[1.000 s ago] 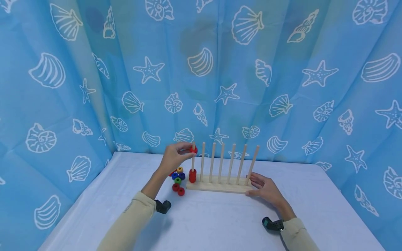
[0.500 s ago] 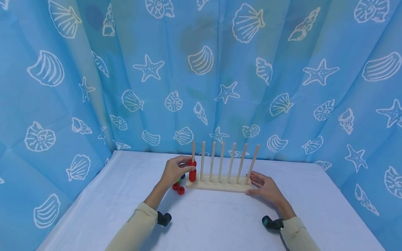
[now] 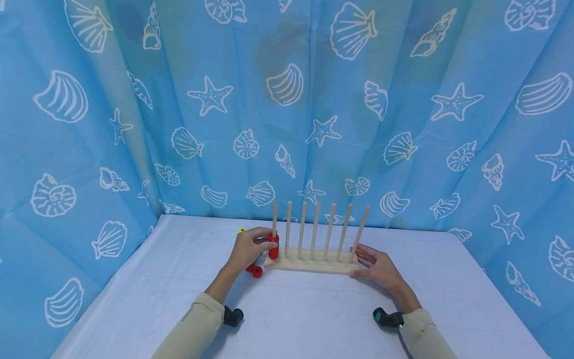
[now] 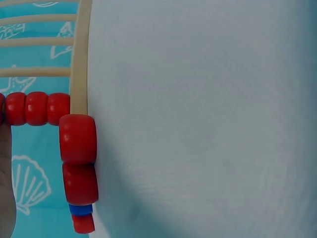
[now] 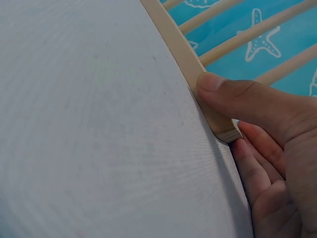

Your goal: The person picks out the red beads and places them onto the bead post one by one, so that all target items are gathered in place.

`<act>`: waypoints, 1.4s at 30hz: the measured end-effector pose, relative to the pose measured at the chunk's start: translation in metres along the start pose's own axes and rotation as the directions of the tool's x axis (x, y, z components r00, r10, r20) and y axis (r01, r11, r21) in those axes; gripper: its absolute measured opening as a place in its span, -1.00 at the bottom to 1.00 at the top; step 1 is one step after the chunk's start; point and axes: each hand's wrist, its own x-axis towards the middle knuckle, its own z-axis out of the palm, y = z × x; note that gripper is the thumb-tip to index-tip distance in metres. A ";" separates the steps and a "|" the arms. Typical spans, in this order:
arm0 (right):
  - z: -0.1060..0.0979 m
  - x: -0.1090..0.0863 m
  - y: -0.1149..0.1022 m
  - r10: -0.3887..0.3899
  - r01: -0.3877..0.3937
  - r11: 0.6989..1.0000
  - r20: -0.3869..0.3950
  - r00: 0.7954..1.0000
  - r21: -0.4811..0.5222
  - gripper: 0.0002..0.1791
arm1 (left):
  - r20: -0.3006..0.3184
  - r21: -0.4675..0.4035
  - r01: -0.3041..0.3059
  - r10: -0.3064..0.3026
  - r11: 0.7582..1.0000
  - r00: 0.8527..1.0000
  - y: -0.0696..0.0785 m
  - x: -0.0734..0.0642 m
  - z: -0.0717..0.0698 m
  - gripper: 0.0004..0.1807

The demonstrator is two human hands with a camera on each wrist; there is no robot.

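A wooden peg stand (image 3: pixel 309 267) with several upright pegs stands on the table. Red beads (image 4: pixel 36 108) are stacked on its leftmost peg (image 3: pixel 275 219). My left hand (image 3: pixel 248 248) pinches the top red bead (image 3: pixel 274 239) of that stack between thumb and fingers. In the left wrist view only part of this hand shows at the left edge. At the stand's right end, my right hand (image 3: pixel 378 269) grips the wooden base (image 5: pixel 185 59); its thumb (image 5: pixel 213 83) presses the front edge and the other fingers lie round the end.
Loose beads lie left of the stand: two red beads (image 4: pixel 78 139) in front, a blue bead (image 4: pixel 80 209) and another red bead (image 4: pixel 84 223) behind them. A yellow bead (image 3: pixel 242 230) shows beyond my left hand, which hides others. A shell-patterned curtain (image 3: pixel 287 124) hangs behind the table.
My left hand has moved down the leftmost peg, bringing the red bead from near the peg's top onto the stack. The right hand has stayed on the base.
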 end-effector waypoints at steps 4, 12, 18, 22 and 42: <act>0.000 -0.002 -0.008 -0.010 0.009 1.000 0.012 1.000 0.023 0.01 | -0.001 -0.010 -0.007 0.007 1.000 1.000 -0.001 0.001 0.000 -0.62; 0.000 -0.013 -0.032 -0.028 0.028 1.000 0.034 0.999 0.006 -0.01 | 0.007 -0.005 0.008 -0.008 1.000 1.000 -0.004 0.000 0.001 -0.62; 0.001 -0.005 -0.013 -0.014 0.014 1.000 0.016 1.000 0.019 0.02 | 0.025 -0.010 0.046 -0.045 0.999 0.999 -0.002 -0.001 -0.003 -0.50; 0.001 0.000 -0.001 -0.010 0.010 1.000 0.014 1.000 0.000 0.04 | 0.026 -0.092 -0.001 0.004 0.996 1.000 0.007 0.002 -0.021 -0.46; -0.003 0.004 0.006 -0.014 0.014 1.000 0.014 1.000 -0.017 0.07 | 0.000 0.275 0.187 -0.194 0.943 0.981 -0.050 0.017 -0.056 -0.65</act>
